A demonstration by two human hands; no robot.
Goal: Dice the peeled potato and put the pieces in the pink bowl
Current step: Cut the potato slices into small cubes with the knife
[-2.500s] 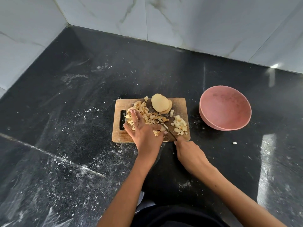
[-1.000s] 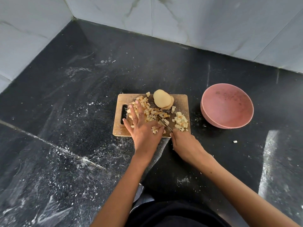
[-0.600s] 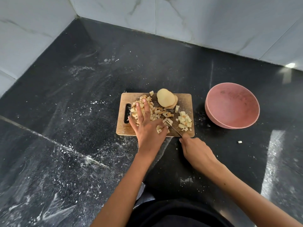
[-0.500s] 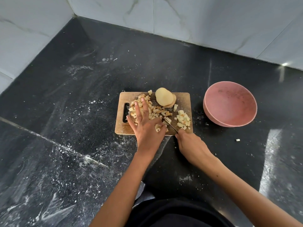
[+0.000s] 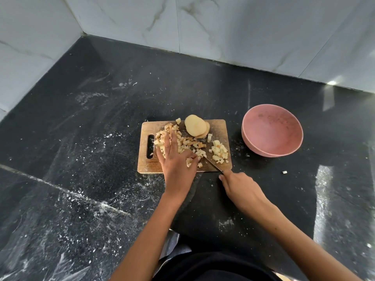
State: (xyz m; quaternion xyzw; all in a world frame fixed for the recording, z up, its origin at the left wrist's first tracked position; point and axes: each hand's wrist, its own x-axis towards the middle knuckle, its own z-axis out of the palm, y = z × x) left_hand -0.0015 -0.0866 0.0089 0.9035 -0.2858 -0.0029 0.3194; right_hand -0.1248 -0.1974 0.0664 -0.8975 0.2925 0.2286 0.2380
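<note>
Since half a second ago little has shifted: my left hand (image 5: 176,159) lies flat on the diced pieces (image 5: 182,142), my right hand (image 5: 241,186) grips the knife (image 5: 213,164), potato slices (image 5: 196,126) remain uncut, and the pink bowl (image 5: 272,130) holds nothing.

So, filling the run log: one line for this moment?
dicing | left hand flat on diced potato | right hand holds knife | pink bowl empty

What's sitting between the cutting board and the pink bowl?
In the head view, only dark countertop with a few tiny crumbs separates the cutting board from the pink bowl; no sizeable potato pieces lie there.
</note>
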